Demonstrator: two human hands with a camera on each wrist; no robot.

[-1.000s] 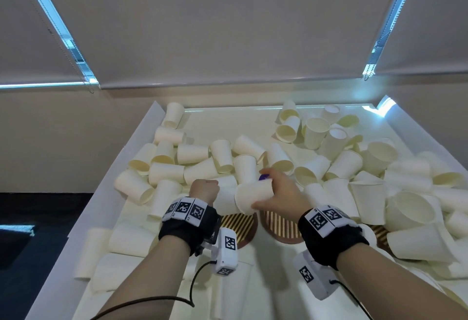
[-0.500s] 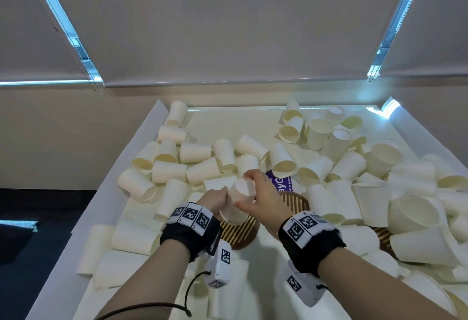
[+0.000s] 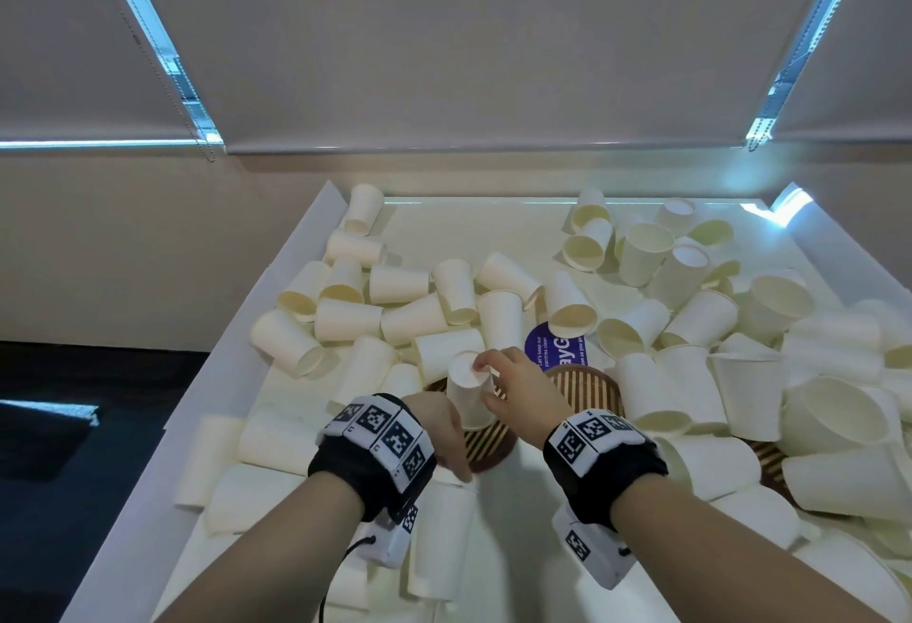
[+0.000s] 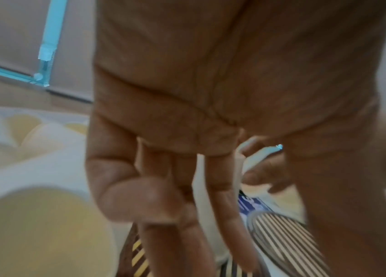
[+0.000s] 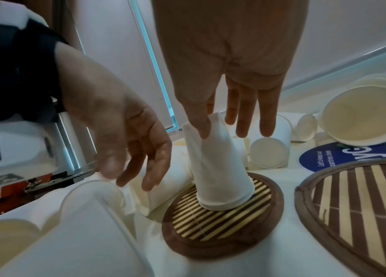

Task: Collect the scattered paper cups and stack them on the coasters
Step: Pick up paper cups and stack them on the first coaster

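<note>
Since half a second ago both hands have dropped toward the near coaster point(image 5: 223, 221), and the inverted cup point(image 5: 218, 168) now sits rim-down on it, roughly centred on the stripes. Right hand point(image 3: 523, 388) pinches that cup at its upturned base, thumb on one side, other fingers straight past it; likely steadying it so it seats flat as the foot of a stack. Left hand point(image 5: 125, 142) is released, fingers loosely spread just beside the cup, holding nothing; probably guarding against a tip or heading to the next cup.

Second coaster point(image 5: 362, 202) lies bare just to the right, with a blue sticker point(image 5: 343, 155) behind it half under a lying cup. Loose cups point(image 3: 404, 321) cover most of the white tray point(image 3: 276, 316).

Hard to read: left wrist view is blurred and mostly palm. Right finger behind the cup is hidden, so pinch firmness is unclear. A third coaster point(image 3: 770, 464) at far right is mostly buried.
</note>
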